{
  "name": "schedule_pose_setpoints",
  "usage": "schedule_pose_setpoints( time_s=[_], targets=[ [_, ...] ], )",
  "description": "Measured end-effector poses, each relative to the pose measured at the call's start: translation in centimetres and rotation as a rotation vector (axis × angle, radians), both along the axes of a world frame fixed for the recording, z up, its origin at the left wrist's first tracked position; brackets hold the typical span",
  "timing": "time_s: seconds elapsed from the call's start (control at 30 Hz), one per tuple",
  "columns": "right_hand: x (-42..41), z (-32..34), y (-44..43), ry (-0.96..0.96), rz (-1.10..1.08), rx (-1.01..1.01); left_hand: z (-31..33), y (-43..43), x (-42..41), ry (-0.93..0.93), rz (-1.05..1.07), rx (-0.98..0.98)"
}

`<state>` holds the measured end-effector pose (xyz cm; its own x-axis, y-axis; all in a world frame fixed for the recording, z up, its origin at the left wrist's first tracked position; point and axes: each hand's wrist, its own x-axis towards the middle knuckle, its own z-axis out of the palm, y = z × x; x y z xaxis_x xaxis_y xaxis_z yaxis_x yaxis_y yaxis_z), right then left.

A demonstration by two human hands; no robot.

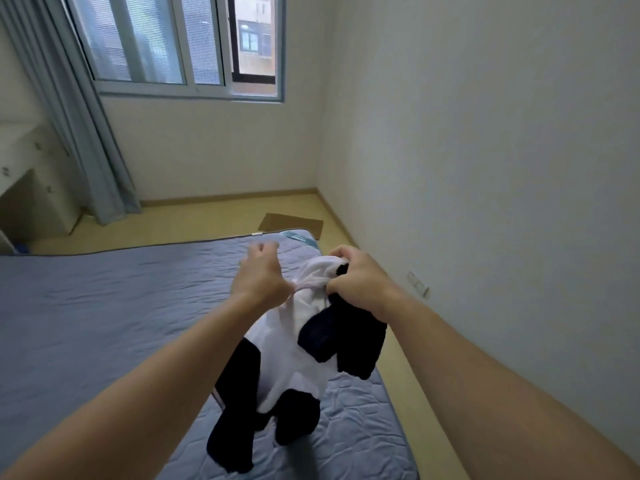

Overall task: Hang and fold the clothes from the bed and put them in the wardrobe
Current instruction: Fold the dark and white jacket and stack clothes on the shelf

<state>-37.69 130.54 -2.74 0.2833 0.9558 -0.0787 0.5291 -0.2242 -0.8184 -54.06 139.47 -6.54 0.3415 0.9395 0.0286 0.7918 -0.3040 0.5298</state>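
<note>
A white garment with dark navy sleeves and panels (pixel 294 355) hangs bunched in the air above the right part of the bed (pixel 104 306). My right hand (pixel 356 275) grips its upper edge in a fist, fingers curled round white and dark fabric. My left hand (pixel 261 277) pinches a gathered bit of the white cloth just left of it. The lower dark parts dangle down toward the blue-grey quilted cover. The wardrobe is out of view.
A plain wall (pixel 485 168) runs close along the bed's right side, with a narrow strip of wooden floor between. A flat piece of cardboard (pixel 291 225) lies on the floor beyond the bed. A window, a blue curtain (pixel 90 140) and a pale cabinet (pixel 31 188) stand at the far left.
</note>
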Motion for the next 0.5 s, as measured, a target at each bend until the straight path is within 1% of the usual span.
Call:
schedule_pose_setpoints(
  time_s=[0.03,0.07,0.1,0.17,0.2,0.23,0.27,0.33,0.37,0.43,0.5],
  targets=[
    [-0.3,0.5,-0.3,0.001,0.037,-0.007,0.3,-0.2,-0.3,-0.051,-0.069,0.134],
    [-0.6,0.8,-0.5,0.014,0.061,-0.017,0.7,-0.4,-0.6,-0.158,-0.226,0.148],
    [-0.9,1.0,-0.7,0.040,0.081,-0.022,1.4,-1.3,-0.6,-0.216,-0.391,0.114],
    [-1.4,1.0,-1.2,0.114,0.095,-0.037,1.1,-1.6,-0.5,-0.367,-0.566,-0.128],
    [-1.7,1.0,-1.4,0.160,0.090,-0.053,0.5,-1.8,-0.5,-0.399,-0.587,-0.211],
    [-1.8,0.7,-1.7,0.233,0.090,-0.068,0.2,-2.2,-0.6,-0.419,-0.591,-0.248],
    [-1.9,0.3,-1.9,0.326,0.096,-0.086,-0.3,-2.4,-0.6,-0.410,-0.557,-0.221],
    [-2.0,-0.8,-2.5,0.543,0.162,-0.118,-1.3,-2.9,-0.2,-0.344,-0.452,-0.097],
    [-2.0,-1.5,-2.9,0.614,0.216,-0.137,-1.5,-3.2,0.0,-0.328,-0.375,-0.031],
    [-2.1,-2.7,-3.6,0.682,0.309,-0.170,-1.8,-3.3,0.4,-0.349,-0.227,0.024],
    [-2.2,-3.9,-4.1,0.689,0.343,-0.190,-2.0,-2.6,0.5,-0.458,-0.084,-0.040]
  ],
)
